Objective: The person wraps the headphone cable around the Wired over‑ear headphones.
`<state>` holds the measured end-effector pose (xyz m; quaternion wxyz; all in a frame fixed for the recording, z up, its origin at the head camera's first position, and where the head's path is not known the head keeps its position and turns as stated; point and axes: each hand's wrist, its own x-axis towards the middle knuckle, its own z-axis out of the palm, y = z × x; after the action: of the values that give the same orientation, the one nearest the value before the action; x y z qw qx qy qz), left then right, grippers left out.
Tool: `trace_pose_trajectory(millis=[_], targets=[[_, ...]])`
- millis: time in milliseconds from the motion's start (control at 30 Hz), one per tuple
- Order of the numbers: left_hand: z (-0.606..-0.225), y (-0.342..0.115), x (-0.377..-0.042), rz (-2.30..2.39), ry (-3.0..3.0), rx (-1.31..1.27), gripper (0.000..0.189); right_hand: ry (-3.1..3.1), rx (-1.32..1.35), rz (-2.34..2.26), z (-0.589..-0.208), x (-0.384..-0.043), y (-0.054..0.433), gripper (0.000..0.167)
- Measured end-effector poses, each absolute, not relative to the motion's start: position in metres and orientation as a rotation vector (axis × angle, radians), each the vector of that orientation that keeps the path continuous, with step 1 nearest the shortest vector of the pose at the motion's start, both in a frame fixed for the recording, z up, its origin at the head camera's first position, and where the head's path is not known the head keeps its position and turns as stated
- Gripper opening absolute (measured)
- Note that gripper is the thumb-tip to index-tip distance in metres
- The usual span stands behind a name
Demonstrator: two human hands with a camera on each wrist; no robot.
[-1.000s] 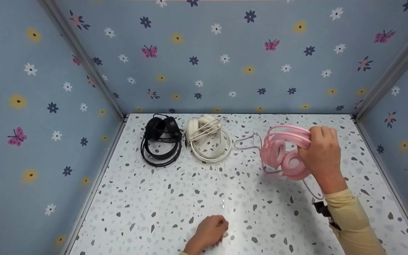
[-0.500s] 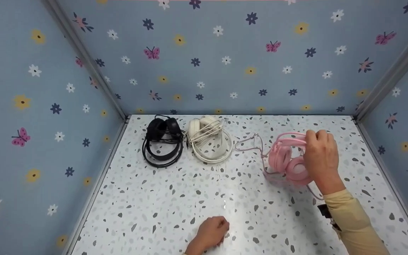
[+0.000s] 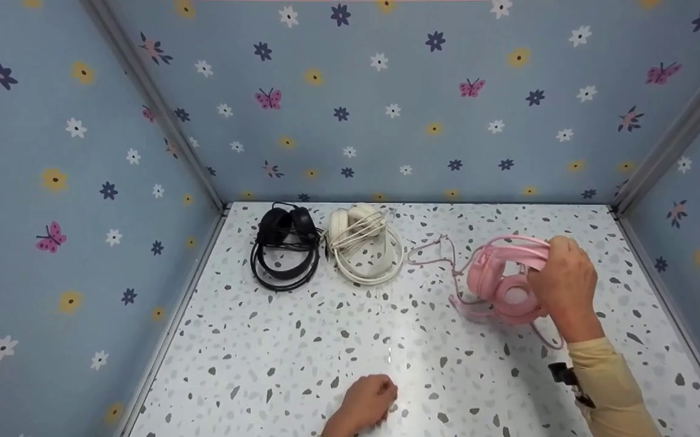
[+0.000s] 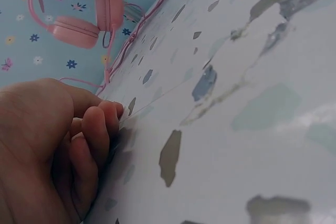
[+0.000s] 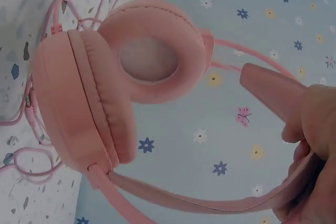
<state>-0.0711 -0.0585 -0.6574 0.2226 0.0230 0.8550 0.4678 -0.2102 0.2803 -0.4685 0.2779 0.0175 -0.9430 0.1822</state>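
Observation:
Pink over-ear headphones (image 3: pixel 515 298) hang tilted at the right of the head view, ear cups down. My right hand (image 3: pixel 565 285) grips them by the headband, its fingers curled round the band in the right wrist view (image 5: pixel 315 145). Their pink cable (image 3: pixel 431 261) trails over the tabletop to the left and below the cups. Whether the cups touch the surface, I cannot tell. At the front middle, my left hand (image 3: pixel 366 400) rests on the table with loosely curled fingers and nothing in it. The left wrist view shows those fingers against the speckled surface.
Black headphones (image 3: pixel 285 272) lie at the back left, their cable bundled. Right beside them are white headphones (image 3: pixel 366 280) with a cable wound across the cups. The speckled white table (image 3: pixel 301 352) is bordered by flowered blue walls (image 3: pixel 362 109) behind and on both sides.
The pink headphones have come down a little and slightly to the right, still held by my right hand. The head view has tilted slightly. My left hand stays in place on the table.

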Motion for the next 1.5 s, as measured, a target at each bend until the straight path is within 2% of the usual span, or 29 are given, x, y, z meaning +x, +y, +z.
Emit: trace_pose_trajectory(millis=[133,233,400,533,600,667,867,967,1033,1133,1233,1300,1400,1500], targets=[[-0.658,-0.058,-0.071,1.292,2.369,0.092,0.024,-2.439,0.017,0.622,-0.461,-0.203,0.291,0.008],[-0.657,-0.059,-0.073,1.307,2.359,0.116,0.025,-2.354,-0.004,0.766,-0.452,-0.195,0.296,0.004],[-0.654,-0.062,-0.081,1.456,2.31,0.127,0.023,-2.33,-0.141,1.088,-0.433,-0.178,0.292,0.008],[-0.641,-0.06,-0.096,1.577,2.412,0.155,0.014,-2.225,-0.204,1.559,-0.418,-0.17,0.289,0.017],[-0.63,-0.058,-0.105,1.621,2.501,0.22,0.013,-2.062,-0.138,1.868,-0.411,-0.166,0.288,0.02],[-0.618,-0.054,-0.113,1.688,2.57,0.302,0.021,-1.885,-0.042,2.144,-0.407,-0.161,0.289,0.018],[-0.569,-0.035,-0.127,2.02,2.668,0.558,0.065,-1.595,0.278,2.612,-0.409,-0.149,0.287,0.02],[-0.532,-0.025,-0.126,2.139,2.656,0.7,0.077,-1.381,0.499,2.867,-0.415,-0.147,0.287,0.027],[-0.508,-0.019,-0.123,2.207,2.585,0.806,0.073,-1.227,0.634,3.028,-0.42,-0.147,0.287,0.032],[-0.487,-0.012,-0.12,2.297,2.471,0.96,0.056,-1.047,0.762,3.205,-0.425,-0.148,0.285,0.034],[-0.482,-0.007,-0.122,2.379,2.325,1.081,0.037,-0.924,0.807,3.305,-0.428,-0.15,0.283,0.034],[-0.485,-0.004,-0.125,2.423,2.239,1.129,0.031,-0.838,0.81,3.36,-0.43,-0.152,0.28,0.035],[-0.493,0.0,-0.131,2.471,2.123,1.144,0.036,-0.735,0.819,3.428,-0.433,-0.154,0.275,0.035],[-0.5,0.005,-0.138,2.522,1.913,1.16,0.056,-0.691,0.817,3.465,-0.435,-0.156,0.269,0.036]])
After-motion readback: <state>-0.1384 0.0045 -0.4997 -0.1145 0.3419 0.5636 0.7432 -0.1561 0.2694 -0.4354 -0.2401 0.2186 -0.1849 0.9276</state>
